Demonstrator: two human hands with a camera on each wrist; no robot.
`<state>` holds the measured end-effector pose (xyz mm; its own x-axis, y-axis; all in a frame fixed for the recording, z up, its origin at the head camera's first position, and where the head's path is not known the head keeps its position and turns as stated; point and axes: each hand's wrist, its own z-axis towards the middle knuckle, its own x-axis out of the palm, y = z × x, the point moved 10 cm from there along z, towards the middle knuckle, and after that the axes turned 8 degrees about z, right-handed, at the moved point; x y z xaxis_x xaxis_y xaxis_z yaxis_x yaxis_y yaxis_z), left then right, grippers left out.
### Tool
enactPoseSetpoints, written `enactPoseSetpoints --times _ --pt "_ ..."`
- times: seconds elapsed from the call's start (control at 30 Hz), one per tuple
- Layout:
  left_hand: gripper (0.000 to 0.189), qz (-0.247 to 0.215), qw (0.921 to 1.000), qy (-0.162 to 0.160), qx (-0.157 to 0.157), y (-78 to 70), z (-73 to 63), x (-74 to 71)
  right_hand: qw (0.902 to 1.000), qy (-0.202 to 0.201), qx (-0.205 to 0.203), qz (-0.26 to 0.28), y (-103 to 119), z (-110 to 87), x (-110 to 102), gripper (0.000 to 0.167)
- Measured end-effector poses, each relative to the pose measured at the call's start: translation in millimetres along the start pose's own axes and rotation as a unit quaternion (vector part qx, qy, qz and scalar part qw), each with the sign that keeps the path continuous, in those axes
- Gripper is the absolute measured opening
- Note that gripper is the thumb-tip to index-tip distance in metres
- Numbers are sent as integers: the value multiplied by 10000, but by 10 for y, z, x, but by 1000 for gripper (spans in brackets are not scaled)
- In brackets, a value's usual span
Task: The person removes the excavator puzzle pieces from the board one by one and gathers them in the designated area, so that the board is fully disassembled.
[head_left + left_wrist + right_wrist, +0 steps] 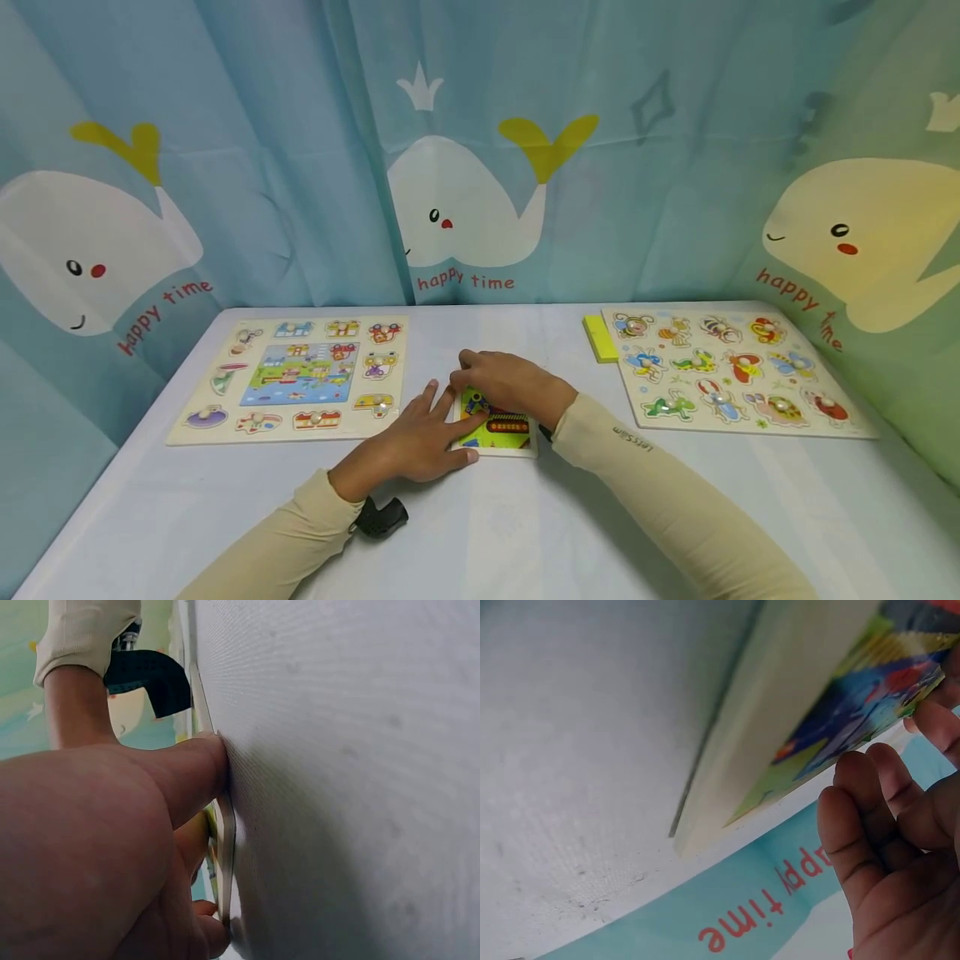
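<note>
A small framed picture puzzle (510, 442), yellow-green with a tracked vehicle on it, lies on the table between both hands. Spread over its left side is my left hand (420, 442), the fingers extended and one reaching across the picture. In the left wrist view, the left thumb (199, 769) touches the puzzle's pale edge (225, 862). My right hand (517, 387) covers the upper part, its fingertips at the top left corner. The right wrist view shows bent right fingers (855, 817) beside the picture (847, 712); whether they pinch a piece is hidden.
A vehicle peg puzzle board (300, 375) lies at the left, an insect peg puzzle board (727, 367) at the right. Touching the insect board's left side is a yellow block (600, 339). Behind the table (480, 533) hangs a blue whale curtain (300, 150).
</note>
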<state>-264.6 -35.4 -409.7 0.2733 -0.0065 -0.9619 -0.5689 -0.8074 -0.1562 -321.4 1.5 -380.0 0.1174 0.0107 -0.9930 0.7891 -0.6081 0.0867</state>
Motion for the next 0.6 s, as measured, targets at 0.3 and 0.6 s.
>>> enactPoseSetpoints --times 0.3,0.6 --pt "56 1 10000 35 -8 -4 -16 -3 9998 -131 -147 -64 42 11 -50 30" --pt "56 -130 9997 144 -134 5 -15 7 9885 63 682 1349 -126 -9 -17 22"
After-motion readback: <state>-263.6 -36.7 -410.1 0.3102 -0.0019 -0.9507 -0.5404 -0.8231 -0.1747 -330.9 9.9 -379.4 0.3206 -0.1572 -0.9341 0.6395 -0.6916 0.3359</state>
